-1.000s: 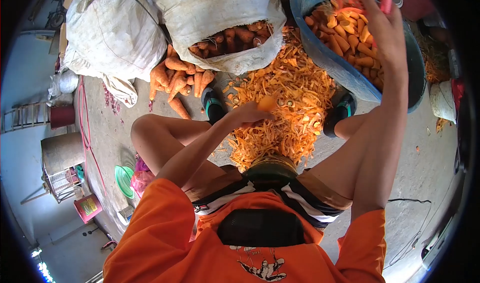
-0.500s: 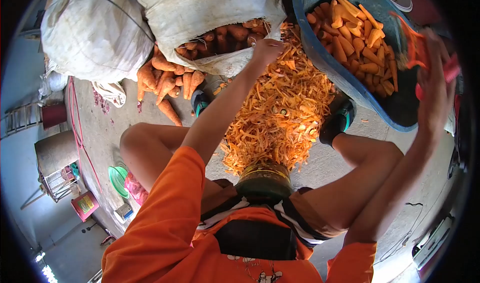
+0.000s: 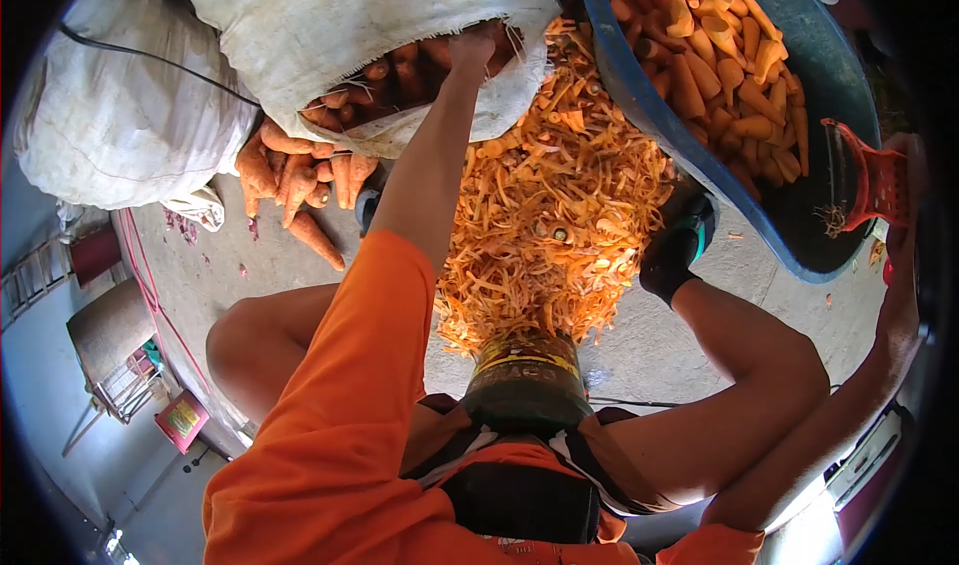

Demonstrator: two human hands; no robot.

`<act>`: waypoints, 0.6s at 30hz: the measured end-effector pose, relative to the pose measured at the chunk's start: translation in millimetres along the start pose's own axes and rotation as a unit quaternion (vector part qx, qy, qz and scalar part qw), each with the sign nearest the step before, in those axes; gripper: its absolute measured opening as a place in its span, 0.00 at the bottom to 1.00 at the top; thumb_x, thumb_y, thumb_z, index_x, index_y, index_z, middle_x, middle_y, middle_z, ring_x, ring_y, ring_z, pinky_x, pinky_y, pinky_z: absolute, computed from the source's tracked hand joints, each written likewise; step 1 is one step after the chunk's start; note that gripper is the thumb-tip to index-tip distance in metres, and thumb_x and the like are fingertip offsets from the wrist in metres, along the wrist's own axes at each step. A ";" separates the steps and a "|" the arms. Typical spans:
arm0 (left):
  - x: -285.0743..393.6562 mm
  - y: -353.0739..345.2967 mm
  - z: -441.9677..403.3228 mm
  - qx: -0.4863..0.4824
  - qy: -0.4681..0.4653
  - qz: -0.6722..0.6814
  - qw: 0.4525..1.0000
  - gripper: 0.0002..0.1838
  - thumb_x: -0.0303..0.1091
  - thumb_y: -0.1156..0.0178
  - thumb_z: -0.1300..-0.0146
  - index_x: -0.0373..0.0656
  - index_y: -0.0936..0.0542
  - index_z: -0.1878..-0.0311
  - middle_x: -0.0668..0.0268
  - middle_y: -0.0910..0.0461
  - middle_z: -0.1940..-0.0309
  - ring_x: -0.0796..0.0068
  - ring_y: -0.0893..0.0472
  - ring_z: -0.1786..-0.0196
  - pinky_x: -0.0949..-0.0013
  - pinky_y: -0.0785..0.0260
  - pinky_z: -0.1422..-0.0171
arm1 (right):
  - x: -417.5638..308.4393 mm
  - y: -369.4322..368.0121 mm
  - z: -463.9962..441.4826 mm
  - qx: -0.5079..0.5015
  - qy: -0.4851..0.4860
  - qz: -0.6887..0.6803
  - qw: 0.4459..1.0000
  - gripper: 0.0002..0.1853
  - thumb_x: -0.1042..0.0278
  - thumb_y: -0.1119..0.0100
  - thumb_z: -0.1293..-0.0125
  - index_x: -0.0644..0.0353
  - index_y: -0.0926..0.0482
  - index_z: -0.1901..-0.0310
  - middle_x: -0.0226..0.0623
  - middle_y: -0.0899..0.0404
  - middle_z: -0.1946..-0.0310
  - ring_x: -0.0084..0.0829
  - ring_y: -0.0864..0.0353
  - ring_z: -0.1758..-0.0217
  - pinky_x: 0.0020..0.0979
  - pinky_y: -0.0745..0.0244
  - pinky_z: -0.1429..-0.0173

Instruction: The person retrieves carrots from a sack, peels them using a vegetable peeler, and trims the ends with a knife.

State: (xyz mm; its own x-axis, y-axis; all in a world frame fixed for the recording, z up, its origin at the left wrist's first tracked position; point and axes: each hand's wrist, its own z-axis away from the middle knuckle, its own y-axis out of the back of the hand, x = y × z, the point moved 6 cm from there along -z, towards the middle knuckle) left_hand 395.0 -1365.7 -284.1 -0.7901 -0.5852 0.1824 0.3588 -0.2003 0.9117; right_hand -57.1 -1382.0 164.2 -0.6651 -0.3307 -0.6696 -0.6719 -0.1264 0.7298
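My left hand (image 3: 474, 47) reaches into the mouth of a white woven sack (image 3: 340, 15) at the unpeeled carrots (image 3: 405, 70) inside. Its fingers are hidden, so I cannot see whether they grip one. At the far right, my right hand (image 3: 907, 180) is closed round a red-orange peeler (image 3: 879, 183), with fibrous scraps hanging from its blade end. Between the two hands, a large heap of orange peelings (image 3: 549, 225) spreads over the floor. Peeled carrots (image 3: 724, 75) lie in a blue tub (image 3: 704, 170) at the upper right.
Loose unpeeled carrots (image 3: 290, 170) lie on the floor below the sack. Another full white sack (image 3: 130, 95) stands to the left. A round container (image 3: 526, 380) sits between my knees, at the near end of the peelings.
My left hand has moved from the sack's edge into its opening. My right hand and the peeler have moved right and down, and the peeler now shows more clearly. The view has shifted slightly.
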 end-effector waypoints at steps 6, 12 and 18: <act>-66.7 -19.7 -8.8 0.239 0.017 0.475 0.847 0.27 0.57 0.32 0.34 0.43 0.12 0.45 0.54 0.11 0.48 0.57 0.15 0.40 0.58 0.27 0.33 | 5.2 5.3 3.7 0.050 0.032 0.006 0.998 0.22 0.52 0.42 0.20 0.62 0.23 0.39 0.35 0.19 0.46 0.24 0.21 0.41 0.30 0.24 0.38; -90.5 24.4 160.8 0.113 0.062 0.378 0.917 0.28 0.61 0.34 0.33 0.41 0.10 0.55 0.51 0.12 0.61 0.52 0.13 0.56 0.54 0.25 0.51 | 4.9 2.5 10.0 0.055 0.027 -0.102 0.993 0.23 0.51 0.39 0.21 0.62 0.17 0.39 0.33 0.17 0.47 0.21 0.20 0.43 0.28 0.28 0.33; -112.8 111.3 250.6 0.056 0.036 0.182 0.981 0.30 0.64 0.36 0.34 0.40 0.13 0.57 0.50 0.12 0.61 0.47 0.13 0.54 0.50 0.24 0.49 | -29.3 -16.1 14.8 0.038 0.079 -0.084 0.993 0.25 0.45 0.38 0.23 0.66 0.20 0.54 0.30 0.25 0.67 0.23 0.29 0.62 0.28 0.29 0.50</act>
State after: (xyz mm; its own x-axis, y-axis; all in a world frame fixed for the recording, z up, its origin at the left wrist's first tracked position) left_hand 399.5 -1125.1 -111.0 -0.5805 -0.6571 0.4809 0.5514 0.1173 0.8259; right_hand -31.6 -1356.4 170.0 -0.4860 -0.4534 -0.7472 -0.7960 -0.1233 0.5926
